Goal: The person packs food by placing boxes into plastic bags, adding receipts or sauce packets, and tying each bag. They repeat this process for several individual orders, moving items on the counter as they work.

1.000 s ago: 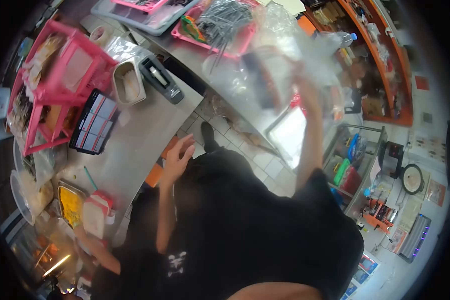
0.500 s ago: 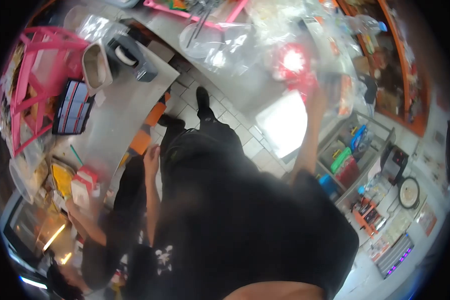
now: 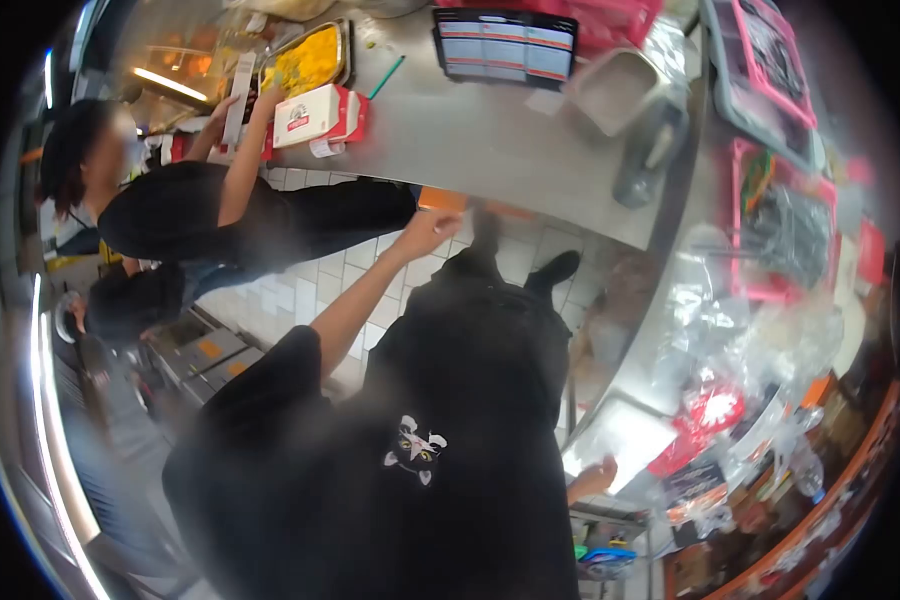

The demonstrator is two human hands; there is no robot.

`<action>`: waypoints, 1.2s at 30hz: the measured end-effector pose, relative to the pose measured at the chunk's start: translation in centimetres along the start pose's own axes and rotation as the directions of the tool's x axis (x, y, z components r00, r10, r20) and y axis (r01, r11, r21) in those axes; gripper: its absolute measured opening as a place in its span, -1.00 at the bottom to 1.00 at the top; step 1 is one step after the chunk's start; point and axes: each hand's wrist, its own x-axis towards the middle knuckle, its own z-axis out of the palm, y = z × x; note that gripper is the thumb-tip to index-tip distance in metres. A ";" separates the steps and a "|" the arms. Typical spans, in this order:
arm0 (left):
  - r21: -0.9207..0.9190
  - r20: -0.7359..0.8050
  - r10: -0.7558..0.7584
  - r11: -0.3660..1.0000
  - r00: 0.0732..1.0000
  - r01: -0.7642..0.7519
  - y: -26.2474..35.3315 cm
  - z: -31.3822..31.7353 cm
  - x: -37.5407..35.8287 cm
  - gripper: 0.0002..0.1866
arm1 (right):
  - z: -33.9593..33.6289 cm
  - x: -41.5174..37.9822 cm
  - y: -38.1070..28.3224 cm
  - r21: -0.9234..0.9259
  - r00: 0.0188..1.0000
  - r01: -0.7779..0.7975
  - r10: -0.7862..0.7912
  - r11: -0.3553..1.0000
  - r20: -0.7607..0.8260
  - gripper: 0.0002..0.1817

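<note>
My left hand (image 3: pixel 428 232) hangs in front of the steel counter, fingers loosely curled inward, and no object shows in it. Low on the right, my right hand (image 3: pixel 595 478) overlaps the lower edge of a bright white rectangular panel (image 3: pixel 625 437); blur hides how its fingers are set. Just past the panel lie a shiny red-and-white plastic package (image 3: pixel 705 420) and crumpled clear plastic bags (image 3: pixel 705 315).
On the steel counter (image 3: pixel 420 130) stand a tablet (image 3: pixel 505 48), a metal pan (image 3: pixel 615 90), a dark device (image 3: pixel 652 150) and red-and-white boxes (image 3: pixel 310 115). A co-worker (image 3: pixel 160 205) works beside a tray of yellow food (image 3: pixel 305 62). Pink baskets (image 3: pixel 735 215) are at the right.
My view has swung toward the counter and co-worker. My right hand has moved from near the red package to the white panel's edge. My left hand is now farther out from my body.
</note>
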 end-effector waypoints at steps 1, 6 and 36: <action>0.059 -0.165 0.039 0.998 0.986 -0.030 -0.9 -1.4 0.7 -0.74 | -3.2 0.0 -2.7 -0.039 0.997 -0.075 0.073 0.996 -0.040 -0.61; -0.220 -0.782 -0.268 0.963 0.563 0.154 -7.2 -11.0 3.3 -0.77 | -14.6 3.0 -7.6 -0.641 0.860 -0.053 -0.291 0.766 -0.419 -0.66; -0.274 -0.794 -0.302 0.952 0.528 0.134 -15.6 -13.3 -3.7 -0.31 | 8.7 -21.2 -68.3 0.496 -0.062 0.775 -0.735 0.391 0.676 -0.73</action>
